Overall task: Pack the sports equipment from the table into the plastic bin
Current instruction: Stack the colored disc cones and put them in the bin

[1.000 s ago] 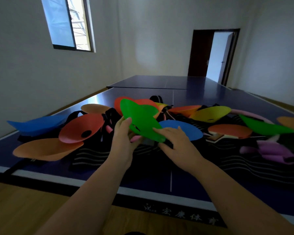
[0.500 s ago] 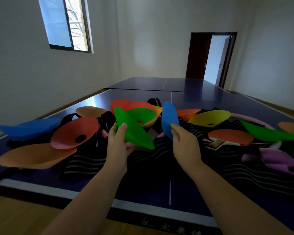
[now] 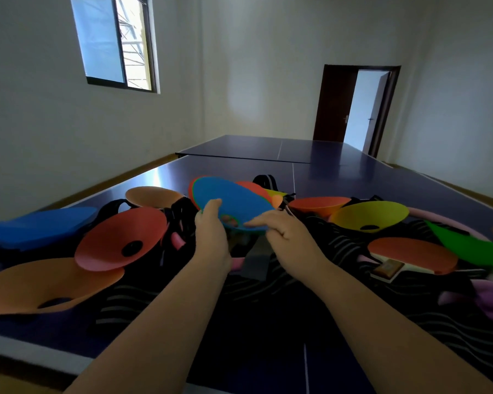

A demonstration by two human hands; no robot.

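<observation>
Two hands, left hand (image 3: 211, 237) and right hand (image 3: 286, 238), grip one raised blue cone (image 3: 234, 199) near one yellow cone (image 3: 370, 213)

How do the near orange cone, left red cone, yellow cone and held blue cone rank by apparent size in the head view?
1. near orange cone, though its closeness to the camera inflates it
2. left red cone
3. yellow cone and held blue cone look alike; not ranked

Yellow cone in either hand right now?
No, the yellow cone lies on the table off to the right, while the left hand and right hand both hold the blue cone.
</observation>
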